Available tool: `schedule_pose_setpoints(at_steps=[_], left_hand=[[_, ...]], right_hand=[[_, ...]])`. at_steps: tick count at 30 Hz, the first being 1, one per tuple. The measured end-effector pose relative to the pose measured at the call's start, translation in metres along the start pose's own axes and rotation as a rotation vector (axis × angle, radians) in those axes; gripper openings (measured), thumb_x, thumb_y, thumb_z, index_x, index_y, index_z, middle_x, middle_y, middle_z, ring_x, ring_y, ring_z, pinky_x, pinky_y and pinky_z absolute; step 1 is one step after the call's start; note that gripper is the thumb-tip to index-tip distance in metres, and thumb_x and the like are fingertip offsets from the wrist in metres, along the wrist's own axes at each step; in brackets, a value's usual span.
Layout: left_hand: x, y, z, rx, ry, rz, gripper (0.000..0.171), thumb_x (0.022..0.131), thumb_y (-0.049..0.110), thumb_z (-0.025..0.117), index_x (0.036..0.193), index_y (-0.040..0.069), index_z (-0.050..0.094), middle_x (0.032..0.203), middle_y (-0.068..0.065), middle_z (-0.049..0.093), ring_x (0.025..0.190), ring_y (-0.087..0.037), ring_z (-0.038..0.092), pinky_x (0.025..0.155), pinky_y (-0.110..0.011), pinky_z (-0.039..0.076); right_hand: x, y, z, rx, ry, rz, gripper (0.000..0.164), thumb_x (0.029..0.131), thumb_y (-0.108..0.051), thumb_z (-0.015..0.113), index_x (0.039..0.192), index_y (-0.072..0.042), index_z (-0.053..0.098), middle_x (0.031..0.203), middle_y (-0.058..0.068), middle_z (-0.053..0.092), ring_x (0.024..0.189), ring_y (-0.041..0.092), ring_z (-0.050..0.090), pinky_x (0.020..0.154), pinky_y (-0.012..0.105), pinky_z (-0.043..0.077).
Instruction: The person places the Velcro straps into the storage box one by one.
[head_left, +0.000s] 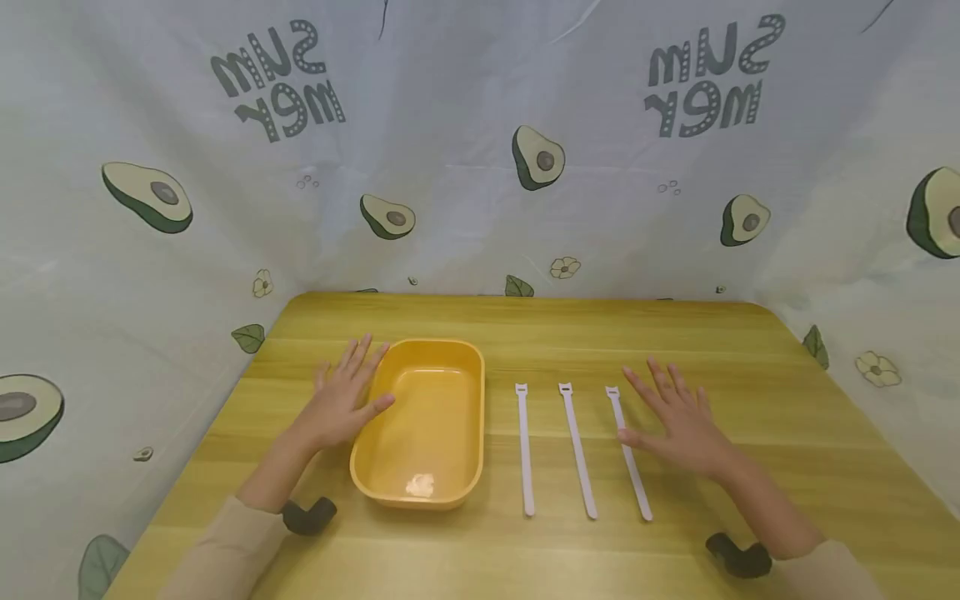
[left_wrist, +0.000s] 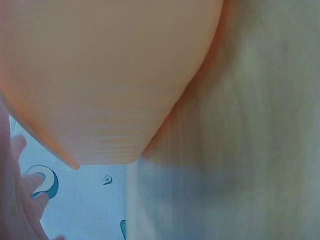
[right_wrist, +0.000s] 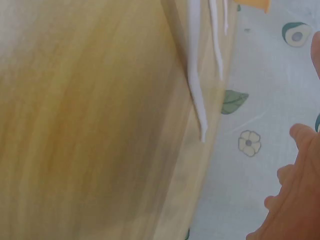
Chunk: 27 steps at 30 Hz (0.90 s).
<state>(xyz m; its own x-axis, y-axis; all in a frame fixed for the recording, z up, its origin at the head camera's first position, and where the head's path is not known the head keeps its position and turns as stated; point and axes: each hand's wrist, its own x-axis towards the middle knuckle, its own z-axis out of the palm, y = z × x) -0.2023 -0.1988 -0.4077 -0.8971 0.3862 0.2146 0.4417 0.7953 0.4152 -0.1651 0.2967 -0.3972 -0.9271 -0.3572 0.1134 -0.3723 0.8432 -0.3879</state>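
Observation:
A yellow rectangular tray [head_left: 431, 492] with raised walls stands on the table, left of centre. My left hand [head_left: 341, 404] is spread at its left side, the thumb over the rim; whether it touches the tray, I cannot tell. The tray's outer wall [left_wrist: 110, 75] fills much of the left wrist view. Three white cable ties lie side by side to the right: a left one [head_left: 525, 450], a middle one [head_left: 578, 454] and a right one [head_left: 633, 471]. With fingers spread, my right hand [head_left: 686, 429] hovers by the right tie, its thumb overlapping it in the head view.
The wood-grain table [head_left: 600, 333] has rounded far corners. A pale curtain [head_left: 465, 167] printed with avocados and flowers hangs behind it and at both sides. Black curved pieces, a left one [head_left: 309, 517] and a right one [head_left: 738, 557], show beside the wrists.

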Motion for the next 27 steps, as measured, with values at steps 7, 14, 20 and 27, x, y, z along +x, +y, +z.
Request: schedule_pose_setpoints(at_steps=[7, 14, 20, 27], left_hand=[[-0.006, -0.008, 0.005, -0.395, 0.077, -0.086, 0.070, 0.099, 0.034, 0.057, 0.155, 0.011, 0.023, 0.143, -0.020, 0.038, 0.121, -0.037, 0.047, 0.097, -0.056, 0.040], [-0.010, -0.017, 0.010, -0.683, 0.048, -0.122, 0.060, 0.097, 0.012, 0.061, 0.148, 0.003, 0.033, 0.115, -0.018, 0.047, 0.091, -0.022, 0.055, 0.078, -0.027, 0.049], [-0.010, -0.023, 0.008, -0.920, -0.057, -0.133, 0.054, 0.094, 0.002, 0.058, 0.143, -0.001, 0.037, 0.108, -0.016, 0.040, 0.082, -0.015, 0.055, 0.074, -0.023, 0.050], [-0.009, -0.030, 0.008, -0.978, -0.124, -0.107, 0.049, 0.093, -0.002, 0.056, 0.139, -0.009, 0.038, 0.110, -0.016, 0.036, 0.077, -0.010, 0.056, 0.071, -0.024, 0.050]], right_hand=[[0.001, 0.001, 0.005, 0.023, -0.006, 0.018, 0.088, 0.091, -0.047, 0.062, 0.158, -0.020, 0.012, 0.159, 0.021, -0.005, 0.142, 0.044, -0.015, 0.096, 0.080, -0.004], [0.003, 0.003, 0.009, 0.031, -0.013, 0.023, 0.084, 0.093, -0.045, 0.060, 0.158, -0.018, 0.013, 0.158, 0.025, -0.001, 0.141, 0.049, -0.009, 0.094, 0.082, -0.001], [0.005, 0.003, 0.012, 0.052, -0.014, 0.027, 0.081, 0.094, -0.043, 0.058, 0.157, -0.014, 0.017, 0.156, 0.029, 0.006, 0.138, 0.057, 0.002, 0.094, 0.082, 0.003], [0.011, 0.003, 0.014, 0.206, -0.047, 0.097, 0.066, 0.104, -0.037, 0.042, 0.151, 0.005, 0.023, 0.149, 0.037, 0.022, 0.132, 0.061, 0.018, 0.098, 0.077, 0.015]])
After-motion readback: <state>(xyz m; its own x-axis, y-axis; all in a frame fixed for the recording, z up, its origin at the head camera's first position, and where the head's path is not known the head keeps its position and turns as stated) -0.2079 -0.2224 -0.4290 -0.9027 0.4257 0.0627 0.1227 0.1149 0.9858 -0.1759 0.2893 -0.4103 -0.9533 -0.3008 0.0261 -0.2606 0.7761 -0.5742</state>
